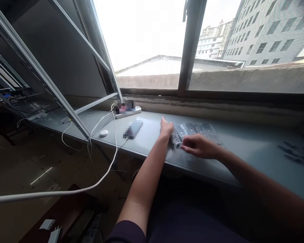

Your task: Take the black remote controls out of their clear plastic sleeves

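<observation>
A clear plastic strip of several dark packaged items (196, 131) lies on the grey window ledge (243, 148). My left hand (166, 128) rests at the strip's left end, its fingers curled against the plastic. My right hand (199, 147) lies over the strip's near edge, fingers bent and pressed down on the plastic. Both forearms reach in from the bottom of the view.
A blurred phone (133, 129) lies left of my hands, with a white round puck (104, 133) and a white power strip (128, 109) beyond. White cables (108, 168) hang off the ledge. A metal frame (53, 87) slants at the left. Dark items (296, 153) lie at the far right.
</observation>
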`<action>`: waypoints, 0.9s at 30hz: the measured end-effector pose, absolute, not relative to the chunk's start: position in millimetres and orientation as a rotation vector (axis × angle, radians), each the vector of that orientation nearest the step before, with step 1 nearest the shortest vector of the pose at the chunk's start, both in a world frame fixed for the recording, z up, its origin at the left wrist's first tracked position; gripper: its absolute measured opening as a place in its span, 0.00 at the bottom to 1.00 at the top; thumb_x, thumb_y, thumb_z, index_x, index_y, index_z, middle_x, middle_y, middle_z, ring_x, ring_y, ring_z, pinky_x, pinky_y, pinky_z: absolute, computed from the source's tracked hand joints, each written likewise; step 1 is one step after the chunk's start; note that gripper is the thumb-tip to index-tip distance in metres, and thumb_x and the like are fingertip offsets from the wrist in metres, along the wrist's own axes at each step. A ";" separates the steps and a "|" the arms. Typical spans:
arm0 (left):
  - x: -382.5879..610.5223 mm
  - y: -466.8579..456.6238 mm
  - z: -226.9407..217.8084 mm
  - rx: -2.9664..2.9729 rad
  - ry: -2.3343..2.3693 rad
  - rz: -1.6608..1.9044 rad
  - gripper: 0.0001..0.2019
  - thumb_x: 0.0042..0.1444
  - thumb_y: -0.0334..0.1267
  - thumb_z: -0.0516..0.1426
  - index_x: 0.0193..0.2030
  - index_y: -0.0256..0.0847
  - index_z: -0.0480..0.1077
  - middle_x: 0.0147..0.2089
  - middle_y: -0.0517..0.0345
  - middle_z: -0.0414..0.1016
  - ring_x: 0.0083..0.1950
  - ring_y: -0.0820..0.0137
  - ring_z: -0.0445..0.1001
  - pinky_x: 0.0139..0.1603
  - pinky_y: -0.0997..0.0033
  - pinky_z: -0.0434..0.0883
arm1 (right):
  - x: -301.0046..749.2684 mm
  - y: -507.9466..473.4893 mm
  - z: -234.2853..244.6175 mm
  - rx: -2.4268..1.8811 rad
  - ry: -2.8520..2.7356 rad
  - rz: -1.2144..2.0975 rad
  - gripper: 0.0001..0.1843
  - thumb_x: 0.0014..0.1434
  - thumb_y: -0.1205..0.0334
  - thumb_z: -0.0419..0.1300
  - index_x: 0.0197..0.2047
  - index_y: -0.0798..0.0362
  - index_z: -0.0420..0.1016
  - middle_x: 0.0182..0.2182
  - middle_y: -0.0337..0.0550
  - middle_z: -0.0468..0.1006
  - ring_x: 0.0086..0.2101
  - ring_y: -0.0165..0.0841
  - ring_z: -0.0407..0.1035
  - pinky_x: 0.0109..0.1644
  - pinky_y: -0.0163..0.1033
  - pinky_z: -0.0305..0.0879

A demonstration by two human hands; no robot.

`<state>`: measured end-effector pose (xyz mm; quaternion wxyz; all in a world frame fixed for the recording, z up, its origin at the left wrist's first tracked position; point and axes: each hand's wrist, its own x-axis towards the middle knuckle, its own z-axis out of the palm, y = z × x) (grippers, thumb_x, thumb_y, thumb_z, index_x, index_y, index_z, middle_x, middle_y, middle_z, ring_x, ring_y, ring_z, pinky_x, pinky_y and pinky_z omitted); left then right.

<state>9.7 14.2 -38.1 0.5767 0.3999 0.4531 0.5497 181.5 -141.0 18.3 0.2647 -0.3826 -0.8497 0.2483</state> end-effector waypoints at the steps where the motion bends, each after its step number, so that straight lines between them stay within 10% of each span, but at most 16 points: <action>1: 10.6 12.7 -37.2 0.988 1.141 1.294 0.41 0.49 0.28 0.69 0.72 0.47 0.73 0.89 0.41 0.57 0.88 0.49 0.62 0.85 0.59 0.61 | 181.6 -141.4 18.3 -1.020 -2.316 0.691 0.20 0.75 0.47 0.68 0.33 0.48 0.78 0.23 0.35 0.73 0.25 0.32 0.61 0.31 0.40 0.58; 4: 14.0 6.1 -33.3 1.187 1.211 1.288 0.29 0.51 0.29 0.70 0.62 0.45 0.79 0.86 0.39 0.62 0.86 0.48 0.65 0.87 0.58 0.56 | 181.3 -141.7 17.1 -1.002 -2.336 0.703 0.22 0.76 0.42 0.68 0.33 0.47 0.78 0.24 0.36 0.76 0.25 0.32 0.63 0.32 0.40 0.60; 8: 19.6 -5.0 -29.9 1.439 1.206 1.257 0.07 0.57 0.33 0.72 0.39 0.47 0.81 0.82 0.43 0.71 0.93 0.48 0.45 0.92 0.49 0.38 | 183.6 -138.5 16.2 -1.055 -2.282 0.489 0.25 0.78 0.39 0.66 0.33 0.47 0.80 0.24 0.38 0.78 0.26 0.34 0.65 0.34 0.41 0.61; 15: 24.7 -21.1 -27.1 1.652 1.128 1.074 0.12 0.56 0.35 0.75 0.29 0.48 0.78 0.65 0.46 0.85 0.92 0.40 0.47 0.89 0.29 0.26 | 199.3 -127.2 18.2 -1.121 -2.159 0.191 0.19 0.81 0.46 0.62 0.41 0.45 0.85 0.36 0.45 0.87 0.33 0.40 0.76 0.42 0.46 0.70; 22: 16.3 -36.5 -29.6 1.906 0.998 0.983 0.01 0.65 0.41 0.71 0.42 0.52 0.85 0.72 0.48 0.83 0.93 0.37 0.48 0.87 0.26 0.22 | 246.0 -100.6 2.1 -1.203 -2.356 0.030 0.24 0.77 0.41 0.65 0.60 0.49 0.90 0.55 0.60 0.89 0.57 0.58 0.82 0.67 0.63 0.77; 27: 9.6 -41.4 -22.8 2.431 1.115 0.386 0.32 0.79 0.61 0.50 0.82 0.53 0.70 0.92 0.50 0.57 0.94 0.40 0.44 0.89 0.19 0.32 | 278.6 -95.1 -18.6 -1.447 -2.513 0.101 0.51 0.70 0.20 0.62 0.83 0.42 0.76 0.83 0.56 0.68 0.82 0.70 0.56 0.83 0.77 0.55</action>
